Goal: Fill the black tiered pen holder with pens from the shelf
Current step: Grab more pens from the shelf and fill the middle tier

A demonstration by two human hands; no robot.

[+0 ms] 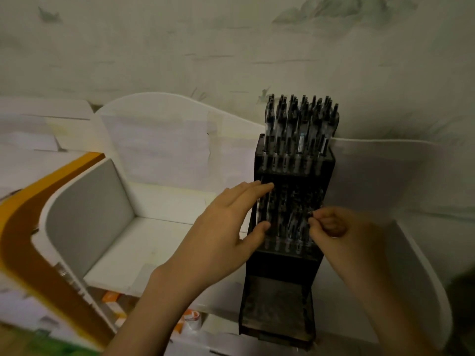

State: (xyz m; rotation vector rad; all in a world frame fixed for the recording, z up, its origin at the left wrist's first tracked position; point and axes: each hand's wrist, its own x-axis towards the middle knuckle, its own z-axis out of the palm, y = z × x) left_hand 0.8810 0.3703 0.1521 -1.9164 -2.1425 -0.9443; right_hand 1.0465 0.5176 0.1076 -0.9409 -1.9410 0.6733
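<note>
The black tiered pen holder (327, 165) stands upright on a white shelf, right of centre. Its top tier is packed with several black-and-clear pens (300, 124) standing upright. The middle tier also holds several pens (288, 214). The bottom tier (275, 304) looks empty. My left hand (226, 227) rests with spread fingers against the left side of the middle-tier pens, thumb on them. My right hand (334, 229) pinches with closed fingertips at the right side of that tier, apparently on a pen, though blur hides the exact grip.
A white shelf compartment (144, 242) with a curved white divider (84, 219) lies to the left. An orange-and-white curved panel (30, 227) runs along the far left. Small orange-and-white boxes (190, 319) sit on a lower level. A patterned wall rises behind.
</note>
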